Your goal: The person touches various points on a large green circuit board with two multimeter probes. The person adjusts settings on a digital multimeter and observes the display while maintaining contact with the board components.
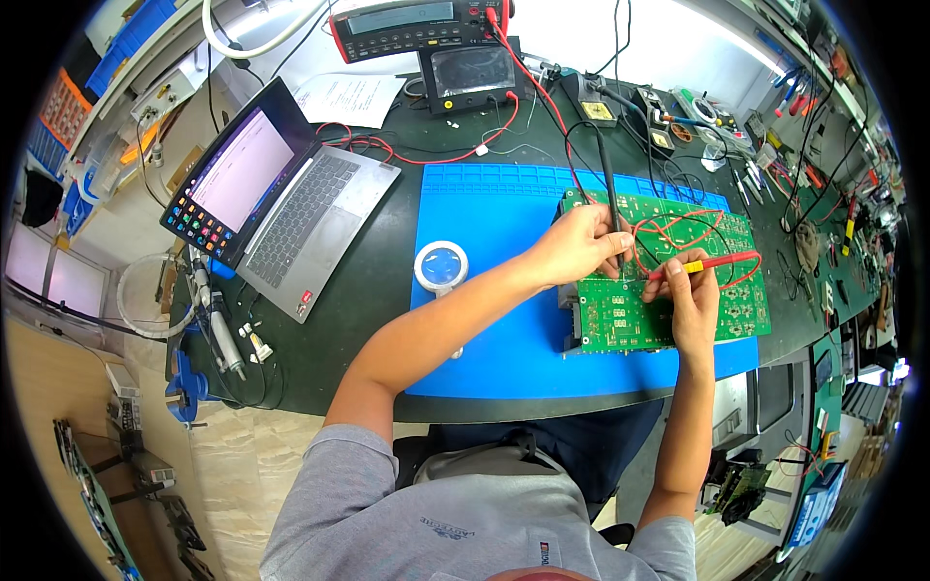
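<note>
A large green circuit board (620,315) lies at the right of the blue work mat (494,358). Over its left part, my left hand (581,244) is closed around a black test probe (610,179), held nearly upright with its tip end low by the board. My right hand (690,295) grips a red and yellow test probe (712,262), tilted toward the left, its tip end near the black one. Whether either tip touches the board is too small to tell. Red lead wire loops across the board behind my hands.
Left of the mat stands an open laptop (305,208). A magnifying glass (441,266) rests on the mat beside my left forearm. At the back are a bench multimeter (417,29) and a small-screen device (475,73); red leads trail from them. Soldering gear (593,97) and tools crowd the far right.
</note>
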